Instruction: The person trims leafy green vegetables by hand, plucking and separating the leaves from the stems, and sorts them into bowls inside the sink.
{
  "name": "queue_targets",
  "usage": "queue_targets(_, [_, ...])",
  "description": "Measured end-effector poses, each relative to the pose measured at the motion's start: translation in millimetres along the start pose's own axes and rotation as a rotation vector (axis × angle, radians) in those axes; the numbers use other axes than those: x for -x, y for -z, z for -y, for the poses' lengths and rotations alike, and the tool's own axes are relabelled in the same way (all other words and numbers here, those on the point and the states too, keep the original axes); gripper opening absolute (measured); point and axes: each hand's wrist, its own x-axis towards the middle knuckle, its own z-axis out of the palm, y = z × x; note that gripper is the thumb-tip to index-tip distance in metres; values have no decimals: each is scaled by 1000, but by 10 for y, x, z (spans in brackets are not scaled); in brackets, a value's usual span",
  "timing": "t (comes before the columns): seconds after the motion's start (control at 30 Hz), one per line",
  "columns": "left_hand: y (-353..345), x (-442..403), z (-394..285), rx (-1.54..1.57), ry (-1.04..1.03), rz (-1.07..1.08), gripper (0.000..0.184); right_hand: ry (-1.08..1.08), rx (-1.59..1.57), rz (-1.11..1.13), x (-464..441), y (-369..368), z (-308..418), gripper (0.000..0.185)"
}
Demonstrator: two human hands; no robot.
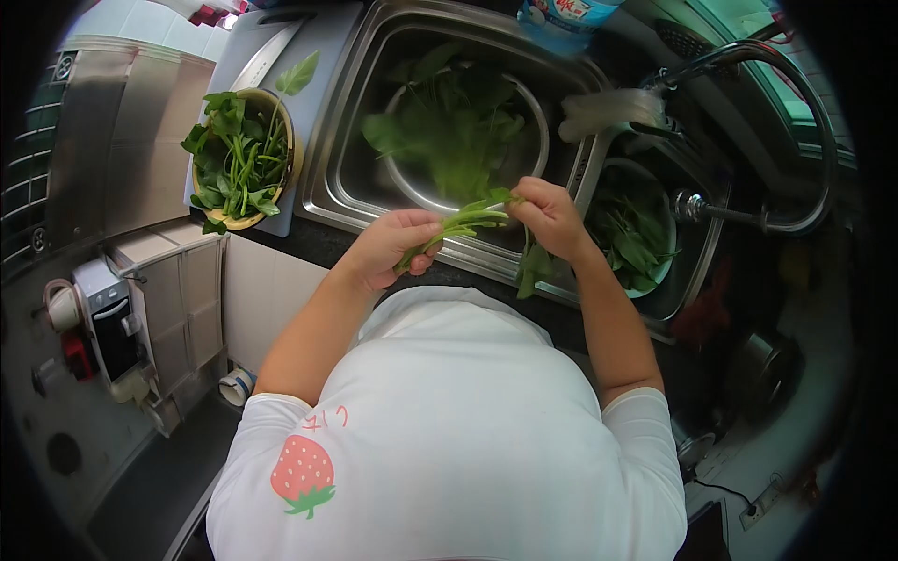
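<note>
My left hand [400, 248] is closed around a small bunch of green vegetable stems [472, 221] over the front rim of the sink [329, 192]. At the right end of the stems, the fingers of my right hand [547, 215] are pinched on leafy greens. A dark leaf [533, 268] hangs down below that hand. Behind my hands, a round metal basin [541, 140] in the sink bears a heap of leafy greens [449, 122], partly blurred.
On the left, a bowl [294, 168] full of leafy stems stands on a grey cutting board [327, 70], near a knife [267, 58]. More leaves [631, 238] lie in a bowl in the right sink, below a curved faucet [828, 140]. A blue package [566, 23] sits behind.
</note>
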Motion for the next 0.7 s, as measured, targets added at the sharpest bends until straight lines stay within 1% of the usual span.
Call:
queue_targets(0.03, [40,-4,26,41,24,31,23,-129,-290,-9,-43,-56,-52,12])
queue_targets(0.07, [72,-9,34,74,38,33,27,-384,-419,-93,-136,-75,-90,18])
queue_targets(0.17, [125,-6,-3,283,-75,-131,34,-337,-597,-306,-583,-133,-578,16])
queue_targets(0.2, [269,-29,20,302,-148,-86,29,-394,-484,-264,-732,-162,-761,15])
queue_targets(0.27, [344,-20,-63,47,-255,-336,19,-510,-260,-175,-910,-238,-1062,13])
queue_targets(0.3, [390,-22,-98,-83,-305,-460,18,-499,96,-125,-940,-293,-1093,12])
queue_targets(0.33, [462,-36,-116,-79,-353,-500,23,-471,451,-70,-987,-353,-1125,13])
queue_targets(0.37, [510,-54,-131,-60,-364,-512,23,-430,803,-13,-1026,-405,-1158,14])
queue_targets(0.4, [553,-73,-146,-41,-375,-524,24,-370,953,141,-1051,-442,-1257,19])
queue_targets(0.5, [590,-138,-168,29,-347,-516,25,-65,959,301,-1023,-617,-1512,21])
queue_targets(0.53, [590,-163,-167,45,-324,-506,27,-36,955,332,-1014,-691,-1535,22])
queue_targets(0.63, [574,-249,-148,88,-284,-495,29,-100,999,398,-1060,-835,-1579,21])
queue_targets(0.7, [577,-318,-146,143,-256,-480,29,-90,1098,447,-1087,-848,-1567,18])
